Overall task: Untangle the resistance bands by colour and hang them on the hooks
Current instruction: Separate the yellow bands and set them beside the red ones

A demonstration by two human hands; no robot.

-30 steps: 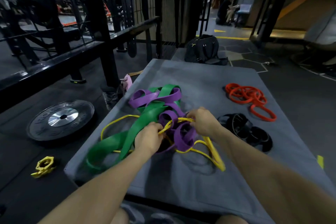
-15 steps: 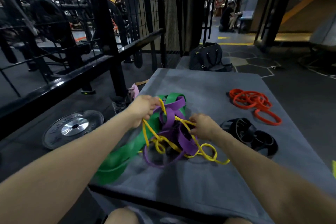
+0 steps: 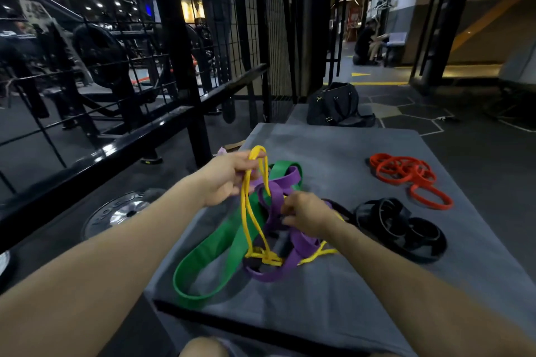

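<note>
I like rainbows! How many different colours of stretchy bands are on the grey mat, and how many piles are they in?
Yellow: 1 colour, tangled pile
Green: 1 colour, tangled pile
Purple: 1 colour, tangled pile
Red: 1 colour, own pile
Black: 1 colour, own pile
Total: 5 colours, 3 piles on the grey mat

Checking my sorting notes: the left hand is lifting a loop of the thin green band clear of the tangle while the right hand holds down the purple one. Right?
Not quite. In the head view the left hand lifts a loop of the thin yellow rubber band, not green; the wide green rubber band lies on the grey mat. The right hand does hold the wide purple rubber band.
</note>
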